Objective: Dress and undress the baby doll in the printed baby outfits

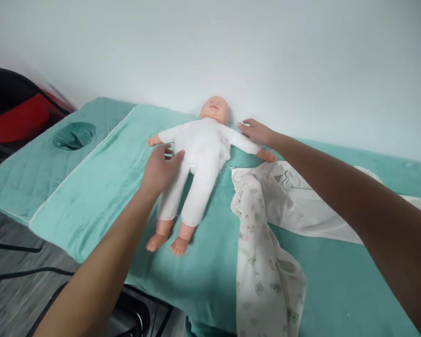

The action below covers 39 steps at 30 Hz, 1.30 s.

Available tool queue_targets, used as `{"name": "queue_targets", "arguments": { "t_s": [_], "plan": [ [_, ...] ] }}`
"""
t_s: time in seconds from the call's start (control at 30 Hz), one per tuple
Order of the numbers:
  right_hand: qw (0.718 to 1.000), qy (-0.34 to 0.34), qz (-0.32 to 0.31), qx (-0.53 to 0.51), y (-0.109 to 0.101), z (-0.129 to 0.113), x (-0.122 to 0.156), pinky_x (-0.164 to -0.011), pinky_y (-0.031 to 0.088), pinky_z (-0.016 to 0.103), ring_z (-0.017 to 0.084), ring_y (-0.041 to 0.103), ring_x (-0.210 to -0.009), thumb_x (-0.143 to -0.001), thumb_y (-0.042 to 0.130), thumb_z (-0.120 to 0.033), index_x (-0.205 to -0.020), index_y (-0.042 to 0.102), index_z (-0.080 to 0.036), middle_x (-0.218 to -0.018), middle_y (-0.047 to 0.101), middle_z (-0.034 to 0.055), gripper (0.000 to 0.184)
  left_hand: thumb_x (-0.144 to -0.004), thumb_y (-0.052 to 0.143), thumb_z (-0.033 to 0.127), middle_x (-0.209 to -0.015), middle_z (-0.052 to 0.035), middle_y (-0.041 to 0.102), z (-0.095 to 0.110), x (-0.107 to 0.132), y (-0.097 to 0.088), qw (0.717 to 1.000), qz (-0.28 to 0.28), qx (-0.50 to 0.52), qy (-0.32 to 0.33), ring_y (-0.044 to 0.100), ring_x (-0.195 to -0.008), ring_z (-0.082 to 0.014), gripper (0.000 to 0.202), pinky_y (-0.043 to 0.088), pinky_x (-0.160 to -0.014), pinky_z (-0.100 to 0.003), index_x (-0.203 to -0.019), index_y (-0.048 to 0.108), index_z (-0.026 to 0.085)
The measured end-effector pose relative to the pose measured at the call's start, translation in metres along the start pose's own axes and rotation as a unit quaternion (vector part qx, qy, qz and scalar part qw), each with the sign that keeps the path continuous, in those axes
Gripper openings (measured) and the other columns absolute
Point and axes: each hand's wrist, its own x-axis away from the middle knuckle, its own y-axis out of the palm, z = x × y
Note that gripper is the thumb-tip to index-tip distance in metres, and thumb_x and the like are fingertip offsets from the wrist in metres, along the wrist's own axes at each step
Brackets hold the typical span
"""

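A baby doll point(203, 145) with a white cloth body and bare plastic head, hands and feet lies on its back, arms spread. Its head points toward the wall. My left hand point(161, 168) is at the doll's side, by its hip, fingers apart and slightly curled; whether it touches the cloth I cannot tell. Just above the doll's arm on the other side is my right hand point(256, 131), fingers loosely extended, with nothing visible in it. Right of the doll lie white baby clothes point(252, 243) with a small printed pattern, partly behind my right forearm.
Teal covers spread over the massage bed point(91, 187), which has a face hole point(74, 135) at its left end. A white wall point(210, 51) runs along the back. A black and red chair point(17, 112) stands at far left, and another dark seat point(129, 313) sits below the front edge.
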Motion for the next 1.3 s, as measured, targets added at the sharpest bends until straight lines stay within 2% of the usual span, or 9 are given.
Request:
{"name": "queue_targets", "arguments": {
  "t_s": [0.1,0.23,0.33,0.43,0.53,0.73,0.87,1.13,1.3],
  "plan": [
    [0.974,0.071,0.006,0.215,-0.037,0.049,0.047,-0.092,0.048,0.041,0.032,0.064,-0.106,-0.1,0.04,-0.061,-0.104,0.067,-0.014,-0.109,0.07,0.0171,0.054,-0.09,0.06,0.049,-0.09,-0.0056,0.067,0.04,0.045,0.029,0.986,0.062,-0.151,0.045,0.063,-0.091,-0.0277,0.021,0.052,-0.087,-0.047,-0.086,0.064,0.028],
    [0.934,0.101,-0.071,0.335,-0.076,0.095,0.119,-0.078,0.046,0.036,0.03,0.065,-0.098,-0.094,0.049,-0.067,-0.102,0.067,-0.02,-0.107,0.071,0.0123,0.051,-0.088,0.06,0.058,-0.093,-0.0077,0.071,0.07,0.116,0.097,0.936,-0.295,-0.187,-0.029,0.066,-0.083,-0.028,0.038,0.05,-0.073,-0.042,-0.096,0.066,0.022],
    [0.924,0.05,-0.104,0.366,-0.087,0.097,0.168,-0.079,0.045,0.036,0.03,0.063,-0.102,-0.094,0.056,-0.051,-0.113,0.067,-0.023,-0.118,0.069,0.0112,0.036,-0.081,0.071,0.041,-0.119,-0.0149,0.067,0.075,0.148,0.135,0.914,-0.321,-0.245,-0.031,0.065,-0.103,-0.0347,0.045,0.05,-0.08,-0.042,-0.118,0.061,0.017],
    [0.926,-0.042,-0.053,0.372,-0.087,0.077,0.212,-0.084,0.044,0.038,0.031,0.06,-0.113,-0.098,0.047,-0.036,-0.12,0.066,-0.023,-0.127,0.066,0.0102,0.031,-0.085,0.059,0.02,-0.109,-0.0083,0.066,0.091,0.166,0.145,0.913,-0.338,-0.21,0.091,0.065,-0.101,-0.0264,0.018,0.05,-0.082,-0.036,-0.102,0.066,0.02],
    [0.931,-0.124,0.018,0.343,-0.083,0.045,0.26,-0.081,0.044,0.035,0.029,0.061,-0.111,-0.1,0.041,-0.033,-0.12,0.067,-0.023,-0.122,0.066,0.009,0.034,-0.086,0.053,0.013,-0.107,-0.0045,0.062,0.123,0.185,0.142,0.92,-0.285,-0.167,0.212,0.063,-0.101,-0.0208,0.024,0.049,-0.083,-0.031,-0.102,0.067,0.025],
    [0.93,-0.245,0.041,0.272,-0.078,-0.024,0.372,-0.072,0.039,0.029,0.019,0.063,-0.096,-0.097,0.044,-0.02,-0.107,0.072,-0.025,-0.115,0.067,0.0023,0.03,-0.083,0.052,0.008,-0.127,-0.0135,0.057,0.184,0.224,0.152,0.925,-0.094,-0.244,0.276,0.054,-0.12,-0.0288,0.044,0.044,-0.099,-0.041,-0.126,0.054,0.019],
    [0.929,-0.248,0.041,0.27,-0.091,-0.049,0.431,-0.069,0.037,0.029,0.021,0.063,-0.094,-0.096,0.048,-0.022,-0.103,0.07,-0.025,-0.11,0.069,0.0026,0.024,-0.087,0.055,0.018,-0.117,-0.0102,0.066,0.211,0.234,0.149,0.914,-0.126,-0.291,0.252,0.06,-0.11,-0.0307,0.026,0.045,-0.095,-0.041,-0.112,0.06,0.023],
    [0.977,-0.038,0.043,0.205,-0.109,-0.008,0.483,-0.069,0.047,0.034,0.029,0.066,-0.089,-0.09,0.06,-0.045,-0.122,0.061,-0.021,-0.113,0.07,0.0111,0.039,-0.078,0.053,0.009,-0.102,-0.0037,0.068,0.256,0.242,0.14,0.983,-0.02,-0.084,0.164,0.063,-0.099,-0.0249,0.03,0.048,-0.089,-0.036,-0.105,0.057,0.023],
    [0.993,-0.089,0.07,-0.018,-0.07,0.013,0.492,-0.101,0.05,0.045,0.031,0.062,-0.118,-0.09,0.057,-0.044,-0.13,0.06,-0.02,-0.13,0.065,0.0105,0.047,-0.083,0.058,0.021,-0.12,-0.0053,0.065,0.268,0.266,0.16,0.978,-0.076,0.159,0.113,0.063,-0.111,-0.0217,0.035,0.051,-0.098,-0.035,-0.118,0.054,0.022]
  ]
}}
